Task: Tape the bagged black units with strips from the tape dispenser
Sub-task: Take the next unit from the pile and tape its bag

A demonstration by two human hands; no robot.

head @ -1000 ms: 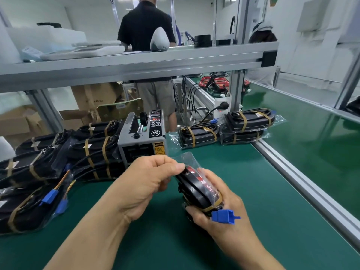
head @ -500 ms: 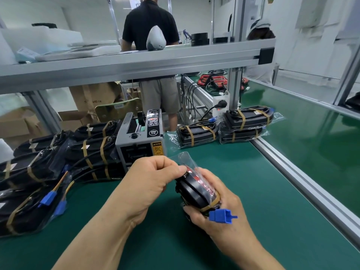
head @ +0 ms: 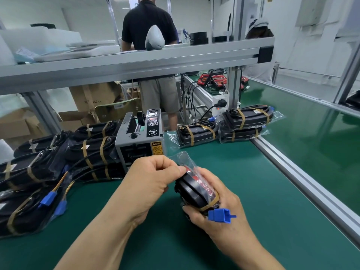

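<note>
Two hands are busy just in front of the tape dispenser [head: 140, 137], low over the green table [head: 253, 201]. The right hand [head: 220, 209] has its grip wrapped round a bagged black unit [head: 191, 190]. There's a brown tape band across the unit's near end, and a blue connector [head: 220, 215] pokes out there. The left hand [head: 148, 184] has its grip closed in a pinch on the clear bag at the unit's far end.

Left of the dispenser, a heap of taped units [head: 58, 162] sprawls on the mat, blue plugs trailing on orange wires. Right of the dispenser lie three more banded units [head: 196, 133] in their bags, two of them stacked, close against an aluminium rail [head: 292, 168]. Past that rail, further right of the dispenser, a second glossy green surface [head: 311, 133] runs away into the room.

Behind the dispenser there's a white power socket [head: 220, 103] with a black plug, loose cables and cardboard boxes [head: 93, 98]. Above it, an aluminium shelf [head: 136, 61] carries white trays and a pale rounded device [head: 154, 38]. Beyond the dispenser, a person in a black shirt [head: 150, 22] stands with their back turned. White walls lie behind.
</note>
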